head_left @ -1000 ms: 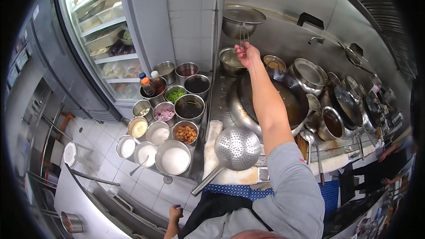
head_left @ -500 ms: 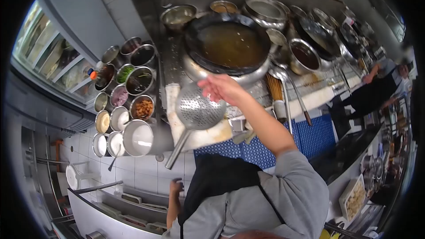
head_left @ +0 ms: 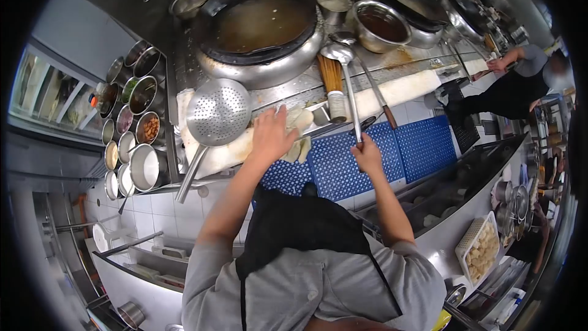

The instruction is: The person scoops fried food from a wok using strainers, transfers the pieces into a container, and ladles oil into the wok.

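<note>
My left hand (head_left: 272, 135) has its fingers spread over the edge of the counter, beside a pale folded cloth (head_left: 299, 120). To its left, a perforated strainer (head_left: 218, 112) lies on the white towel strip, its handle jutting out past the counter edge. My right hand (head_left: 369, 154) is closed round the lower end of the long metal handle of a ladle (head_left: 339, 54). The ladle's bowl end rests on the counter near a bamboo brush (head_left: 331, 79). A large wok (head_left: 260, 27) of brownish liquid sits behind the strainer.
Metal pots of ingredients (head_left: 145, 167) stand at the left. A bowl of dark liquid (head_left: 383, 26) and a wooden-handled tool (head_left: 378, 95) are right of the ladle. Blue mats (head_left: 355, 165) cover the floor. Another person (head_left: 527, 79) works at the far right.
My right hand has left the strainer and moved right to grip the ladle's handle. My left hand has risen from low beside my body to the counter edge. The view has shifted right.
</note>
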`<state>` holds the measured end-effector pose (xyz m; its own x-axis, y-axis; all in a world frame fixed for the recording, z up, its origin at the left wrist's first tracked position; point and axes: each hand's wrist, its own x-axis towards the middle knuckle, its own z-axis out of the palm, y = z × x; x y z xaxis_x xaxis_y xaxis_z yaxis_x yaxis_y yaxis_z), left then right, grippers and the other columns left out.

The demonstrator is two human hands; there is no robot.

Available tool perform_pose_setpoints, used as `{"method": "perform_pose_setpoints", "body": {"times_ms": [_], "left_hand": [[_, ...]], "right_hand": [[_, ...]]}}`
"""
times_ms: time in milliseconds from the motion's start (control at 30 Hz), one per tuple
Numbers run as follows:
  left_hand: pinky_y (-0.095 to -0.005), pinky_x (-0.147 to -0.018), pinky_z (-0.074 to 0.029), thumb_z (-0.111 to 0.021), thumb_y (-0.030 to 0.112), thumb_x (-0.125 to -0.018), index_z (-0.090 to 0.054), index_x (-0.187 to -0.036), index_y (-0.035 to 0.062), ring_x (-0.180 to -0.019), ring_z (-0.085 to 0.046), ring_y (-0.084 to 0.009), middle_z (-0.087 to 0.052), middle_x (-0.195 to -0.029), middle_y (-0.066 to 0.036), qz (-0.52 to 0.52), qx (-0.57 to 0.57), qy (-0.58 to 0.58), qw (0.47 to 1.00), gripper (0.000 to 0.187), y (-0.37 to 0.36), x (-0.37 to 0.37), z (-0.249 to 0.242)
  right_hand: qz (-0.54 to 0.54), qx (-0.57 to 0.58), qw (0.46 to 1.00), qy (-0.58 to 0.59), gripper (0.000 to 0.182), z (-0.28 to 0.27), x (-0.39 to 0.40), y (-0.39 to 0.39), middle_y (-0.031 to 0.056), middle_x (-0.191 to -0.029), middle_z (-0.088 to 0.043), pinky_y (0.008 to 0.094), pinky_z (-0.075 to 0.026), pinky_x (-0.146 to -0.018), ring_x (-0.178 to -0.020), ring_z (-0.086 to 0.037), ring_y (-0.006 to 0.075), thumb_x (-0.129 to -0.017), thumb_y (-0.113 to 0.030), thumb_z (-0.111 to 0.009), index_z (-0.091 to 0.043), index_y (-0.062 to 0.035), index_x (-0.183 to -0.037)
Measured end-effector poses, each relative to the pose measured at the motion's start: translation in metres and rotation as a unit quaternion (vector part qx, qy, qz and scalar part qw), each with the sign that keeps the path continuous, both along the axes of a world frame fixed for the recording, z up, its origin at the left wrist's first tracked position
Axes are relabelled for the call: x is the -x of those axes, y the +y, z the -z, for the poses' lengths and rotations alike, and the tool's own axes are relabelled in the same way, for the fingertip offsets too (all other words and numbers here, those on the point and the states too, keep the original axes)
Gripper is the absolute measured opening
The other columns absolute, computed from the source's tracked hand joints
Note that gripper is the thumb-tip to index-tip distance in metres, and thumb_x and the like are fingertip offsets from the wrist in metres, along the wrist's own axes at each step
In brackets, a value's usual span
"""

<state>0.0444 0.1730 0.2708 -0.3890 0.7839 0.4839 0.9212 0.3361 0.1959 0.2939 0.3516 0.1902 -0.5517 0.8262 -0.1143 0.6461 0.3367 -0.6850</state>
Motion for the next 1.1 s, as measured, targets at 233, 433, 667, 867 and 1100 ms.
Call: {"method": "perform_pose_setpoints", "body": {"times_ms": [233,433,667,867,1100], "left_hand": [[-0.0402,-0.087,-0.048,-0.069,0.026,-0.075,-0.048,-0.126,-0.007,-0.104,-0.058,-0.0358,-0.06,-0.108,-0.026,-0.047,0.186,-0.115,0.975,0.064,0.059,-0.005,0.049],[-0.0368,-0.093,-0.047,-0.057,0.021,-0.092,-0.049,-0.124,-0.003,-0.105,-0.06,-0.0227,-0.06,-0.118,-0.012,0.062,-0.229,-0.827,0.51,0.04,-0.021,0.004,0.03],[-0.0412,-0.086,-0.052,-0.06,0.019,-0.085,-0.049,-0.124,0.0027,-0.097,-0.062,-0.0306,-0.061,-0.112,-0.015,0.003,-0.39,-0.852,0.349,0.044,-0.12,-0.019,0.02],[-0.0343,-0.069,-0.053,-0.068,0.016,-0.073,-0.063,-0.103,0.0003,-0.078,-0.065,-0.0224,-0.066,-0.091,-0.013,-0.161,-0.042,-0.735,0.658,0.034,-0.193,-0.001,0.099],[-0.0421,-0.049,-0.055,-0.082,0.031,-0.062,-0.068,-0.082,-0.0055,-0.061,-0.067,-0.028,-0.068,-0.078,-0.017,-0.341,0.285,-0.609,0.657,0.044,-0.306,0.01,0.241]], "right_hand": [[0.084,0.291,0.937,0.173,0.014,-0.011,0.013,0.006,0.0034,-0.061,-0.049,0.0278,-0.034,-0.029,-0.037,-0.043,0.0101,-0.089,-0.011,-0.056,-0.05,-0.0041,-0.101],[0.056,0.341,0.912,0.219,0.011,-0.039,0.033,0.019,0.0017,-0.059,-0.046,0.027,-0.037,-0.03,-0.038,-0.043,0.0102,-0.091,-0.013,-0.054,-0.049,-0.0043,-0.095],[0.05,0.341,0.915,0.21,0.011,-0.033,0.057,0.022,0.0014,-0.06,-0.045,0.0275,-0.037,-0.029,-0.038,-0.042,0.0099,-0.09,-0.013,-0.055,-0.05,-0.0052,-0.096],[0.001,0.301,0.915,0.27,0.016,-0.069,0.07,0.013,0.0026,-0.059,-0.046,0.0272,-0.037,-0.029,-0.037,-0.043,0.0101,-0.09,-0.011,-0.055,-0.046,-0.0041,-0.102],[-0.116,0.182,0.958,0.189,0.017,-0.167,0.156,0.028,0.0045,-0.058,-0.052,0.0293,-0.041,-0.033,-0.04,-0.051,0.0134,-0.085,-0.004,-0.055,-0.053,0.0005,-0.101]]}}
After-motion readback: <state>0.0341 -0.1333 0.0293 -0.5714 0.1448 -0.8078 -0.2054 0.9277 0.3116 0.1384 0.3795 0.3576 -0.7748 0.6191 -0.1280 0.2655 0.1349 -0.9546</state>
